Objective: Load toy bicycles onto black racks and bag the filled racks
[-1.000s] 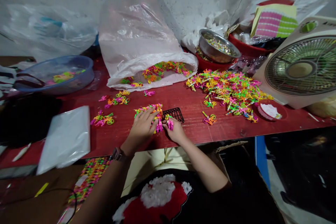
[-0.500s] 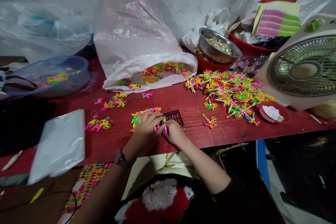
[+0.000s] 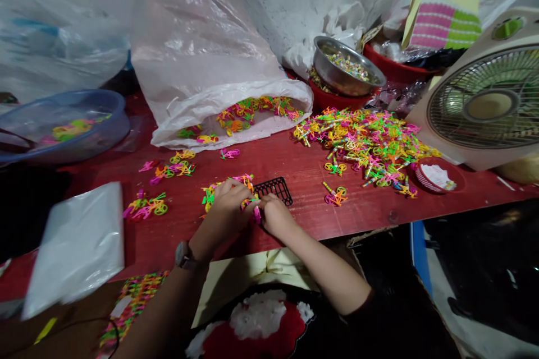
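Between the left hand (image 3: pixel 223 216) and right hand (image 3: pixel 275 216), neon plastic pieces (image 3: pixel 256 212) touch both.

Can't really make out what's pinched between the left hand (image 3: pixel 223 216) and right hand (image 3: pixel 274 216), since the fingers cover most of the neon plastic pieces (image 3: pixel 246 180) there. They hide a corner of the black plastic grid (image 3: pixel 273 189) too. Stuff in the steel bowl (image 3: pixel 347 64) is too tiny to tell, the clear plastic sheet (image 3: pixel 73 249) is blurry, and the box fan (image 3: pixel 480 101) gets cut off at the right edge.
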`<state>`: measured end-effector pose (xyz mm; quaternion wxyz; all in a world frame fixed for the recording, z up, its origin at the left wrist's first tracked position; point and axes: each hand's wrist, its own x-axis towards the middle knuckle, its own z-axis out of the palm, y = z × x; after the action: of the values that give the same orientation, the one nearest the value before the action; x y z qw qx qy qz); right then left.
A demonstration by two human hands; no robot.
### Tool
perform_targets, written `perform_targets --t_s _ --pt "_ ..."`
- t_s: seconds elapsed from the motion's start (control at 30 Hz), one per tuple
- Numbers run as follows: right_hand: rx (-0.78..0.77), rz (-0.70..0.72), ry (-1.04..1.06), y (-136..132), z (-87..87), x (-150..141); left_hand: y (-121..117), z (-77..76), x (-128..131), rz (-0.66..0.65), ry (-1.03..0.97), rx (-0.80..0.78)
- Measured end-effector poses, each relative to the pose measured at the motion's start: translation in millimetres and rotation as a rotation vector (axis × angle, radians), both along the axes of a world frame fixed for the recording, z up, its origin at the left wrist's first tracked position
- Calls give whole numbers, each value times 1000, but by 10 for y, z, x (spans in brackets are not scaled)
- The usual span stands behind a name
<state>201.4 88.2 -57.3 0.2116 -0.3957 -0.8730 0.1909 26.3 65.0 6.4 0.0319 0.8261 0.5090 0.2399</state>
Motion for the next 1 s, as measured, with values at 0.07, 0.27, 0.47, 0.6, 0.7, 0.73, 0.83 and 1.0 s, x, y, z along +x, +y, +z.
perform_targets --t_s 0.07,0.27,0.47,0.6,0.7,0.73,0.83,1.0 --pt "-6 9 -31 14 4 1 8 -12 8 3 -5 7" --pt "-29 -30 111 -74 -94 49 -7 -25 21 5 -4 -2" --pt "-130 18 286 -92 -190 88 -34 16 11 -9 13 -98" --pt "-161 8 340 -77 -195 74 -40 4 0 14 60 -104" --pt "-161 -20 309 -80 -182 55 -60 -27 -36 7 -34 -51" --pt "-156 -27 286 -78 -173 50 -68 -34 -51 -3 -82 -31" --pt "-129 -19 189 -74 -133 31 -91 -45 -88 -23 -129 -24" --pt "-141 -2 161 -125 -87 11 -143 -63 -65 23 -10 -58"
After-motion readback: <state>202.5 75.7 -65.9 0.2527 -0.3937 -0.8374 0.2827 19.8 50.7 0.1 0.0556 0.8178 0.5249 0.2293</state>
